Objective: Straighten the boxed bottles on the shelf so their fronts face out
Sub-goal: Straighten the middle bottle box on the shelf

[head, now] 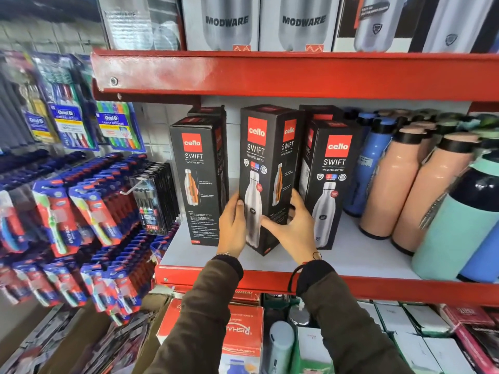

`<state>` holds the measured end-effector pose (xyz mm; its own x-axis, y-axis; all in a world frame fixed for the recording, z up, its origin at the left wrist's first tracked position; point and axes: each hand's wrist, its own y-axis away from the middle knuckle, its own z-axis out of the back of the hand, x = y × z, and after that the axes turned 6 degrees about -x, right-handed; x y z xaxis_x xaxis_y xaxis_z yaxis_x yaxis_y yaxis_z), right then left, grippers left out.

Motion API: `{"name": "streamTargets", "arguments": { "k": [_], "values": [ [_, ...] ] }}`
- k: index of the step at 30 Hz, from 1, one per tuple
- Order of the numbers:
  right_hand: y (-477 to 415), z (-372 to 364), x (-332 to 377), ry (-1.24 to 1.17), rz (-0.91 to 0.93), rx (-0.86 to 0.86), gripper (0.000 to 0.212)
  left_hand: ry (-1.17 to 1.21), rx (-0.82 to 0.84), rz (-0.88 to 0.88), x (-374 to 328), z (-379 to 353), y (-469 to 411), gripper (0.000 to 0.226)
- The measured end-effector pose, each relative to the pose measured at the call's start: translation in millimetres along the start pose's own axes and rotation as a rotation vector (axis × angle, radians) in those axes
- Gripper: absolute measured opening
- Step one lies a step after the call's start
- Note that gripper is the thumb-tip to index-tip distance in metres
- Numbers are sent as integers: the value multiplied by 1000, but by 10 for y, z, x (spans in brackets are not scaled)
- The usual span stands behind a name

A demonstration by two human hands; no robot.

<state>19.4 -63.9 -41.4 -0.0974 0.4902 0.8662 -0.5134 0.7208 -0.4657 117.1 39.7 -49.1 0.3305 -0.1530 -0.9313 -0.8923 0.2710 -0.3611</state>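
Three black Cello Swift bottle boxes stand on the white shelf board (pixel 351 255). The middle box (pixel 266 157) is turned at an angle, one corner toward me, so two faces show. My left hand (pixel 232 225) presses its left side low down. My right hand (pixel 294 225) wraps its right side and lower front. The left box (pixel 198 179) shows a side panel with a cutaway bottle picture. The right box (pixel 330 182) faces out with its silver bottle picture. More black boxes stand behind them, mostly hidden.
Loose blue, peach and mint bottles (pixel 399 184) crowd the shelf's right part. A red shelf rail (pixel 297 76) runs overhead with Modware boxes (pixel 297 22) above. Toothbrush packs (pixel 89 211) hang at the left. Boxes and bottles fill the lower shelf (pixel 243 333).
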Motion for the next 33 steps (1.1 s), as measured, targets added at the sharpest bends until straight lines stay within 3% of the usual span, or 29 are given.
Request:
{"name": "streamTargets", "arguments": {
  "k": [3, 13, 33],
  "values": [
    [-18, 16, -17, -40, -9, 65, 100, 23, 20, 13, 75, 49, -26, 44],
    [-40, -14, -100, -40, 64, 130, 67, -4, 4, -66, 192, 48, 2, 38],
    [8, -115, -188, 94, 47, 72, 60, -60, 4, -78, 221, 3, 52, 34]
  ]
}}
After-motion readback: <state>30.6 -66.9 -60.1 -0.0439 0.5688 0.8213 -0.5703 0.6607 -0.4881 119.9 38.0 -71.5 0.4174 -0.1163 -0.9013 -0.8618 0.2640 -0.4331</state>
